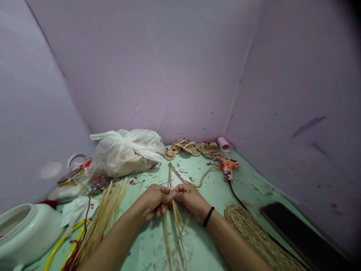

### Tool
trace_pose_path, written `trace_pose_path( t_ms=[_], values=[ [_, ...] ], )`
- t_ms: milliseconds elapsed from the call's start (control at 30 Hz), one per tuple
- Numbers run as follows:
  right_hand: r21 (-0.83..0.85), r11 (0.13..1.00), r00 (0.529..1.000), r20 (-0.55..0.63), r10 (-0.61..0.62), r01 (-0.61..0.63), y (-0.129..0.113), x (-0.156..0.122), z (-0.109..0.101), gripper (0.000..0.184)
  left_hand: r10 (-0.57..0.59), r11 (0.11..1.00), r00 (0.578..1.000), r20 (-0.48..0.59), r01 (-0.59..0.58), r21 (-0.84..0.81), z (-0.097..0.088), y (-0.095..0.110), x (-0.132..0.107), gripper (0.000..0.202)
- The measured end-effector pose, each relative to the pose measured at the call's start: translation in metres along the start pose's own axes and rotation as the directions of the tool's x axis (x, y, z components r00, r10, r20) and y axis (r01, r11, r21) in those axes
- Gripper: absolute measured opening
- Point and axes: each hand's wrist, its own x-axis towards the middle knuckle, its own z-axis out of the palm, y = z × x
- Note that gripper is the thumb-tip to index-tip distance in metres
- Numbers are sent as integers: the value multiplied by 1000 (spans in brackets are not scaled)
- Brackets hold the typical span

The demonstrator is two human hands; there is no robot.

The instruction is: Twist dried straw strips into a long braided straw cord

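Straw braid (170,177) — left hand (153,201), right hand (193,200) pinching (patterned glue gun (228,165))

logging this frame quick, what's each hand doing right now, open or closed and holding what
Left hand: closed, pinching the straw braid.
Right hand: closed, pinching the same straw braid, right beside the left hand.

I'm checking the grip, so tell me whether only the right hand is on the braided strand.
No, the left hand and the right hand both pinch the braided strand.
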Motion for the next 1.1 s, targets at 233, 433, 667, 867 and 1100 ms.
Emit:
trace_pose_path(
  t_ms=[233, 433, 667, 867, 1100],
  values=[
    [-62, 998, 996, 90, -19, 24, 0, 1, -7, 6, -14, 996, 998, -68, 20, 89, -4, -6, 6, 17],
    [-158, 987, 999, 27, -38, 41, 2, 1, -3, 1, 52, 997, 997, -48, -49, 67, -2, -2, 0, 10],
    [-363, 924, 988, -41, -150, 125, 1, 3, -7, 5, 84, 996, 977, -197, -75, 54, 5, 1, -1, 11],
    [-691, 721, 977, -106, -186, 62, -11, -6, -4, 12, 64, 997, 967, -246, -52, 52, 10, 1, 0, 8],
    [-825, 544, 927, -72, -368, 152, -12, -23, 23, 16, 35, 997, 988, -149, -44, -59, 1, -4, -2, 15]
  ],
)
